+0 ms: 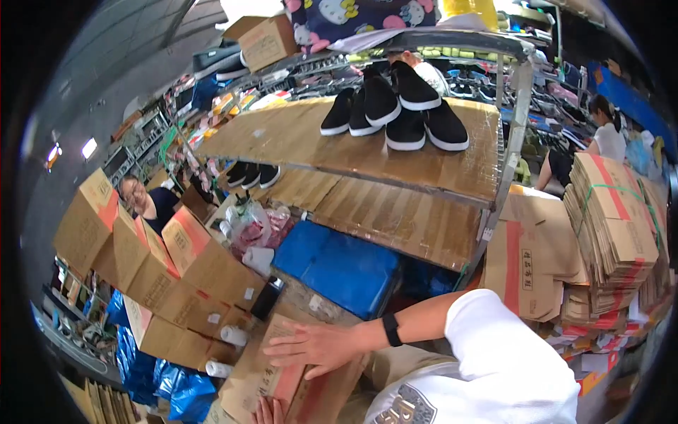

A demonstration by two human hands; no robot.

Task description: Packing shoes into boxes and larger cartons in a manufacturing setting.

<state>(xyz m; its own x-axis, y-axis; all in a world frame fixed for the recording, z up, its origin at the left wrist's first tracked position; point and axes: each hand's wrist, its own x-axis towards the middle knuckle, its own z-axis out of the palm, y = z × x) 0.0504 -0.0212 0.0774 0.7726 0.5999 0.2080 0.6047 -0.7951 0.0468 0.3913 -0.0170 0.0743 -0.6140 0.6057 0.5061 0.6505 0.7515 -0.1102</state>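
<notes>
While the right hand point(314, 346) lies flat and open on top of a brown cardboard box point(282, 385) at the lower middle of the head view, fingers spread and pointing left, it grips nothing and only presses on the panel; a black band point(390, 329) circles that wrist; the left hand point(267, 411) shows only as fingertips at the bottom edge, touching the near face of the same box, and whether it is curled or open I cannot tell. The box sits tilted in front of the person, beside a row of stacked cartons point(176, 272) and just below a blue sheet point(339, 268); white tape rolls point(233, 334) lie near its left side. Above, black shoes point(395, 109) stand on a wooden shelf point(367, 152); bundles of flat cardboard point(614, 219) rise on the right. By my judgement the box is being steadied or pressed closed; the next move calls for a firm hold with both hands on its flaps.
</notes>
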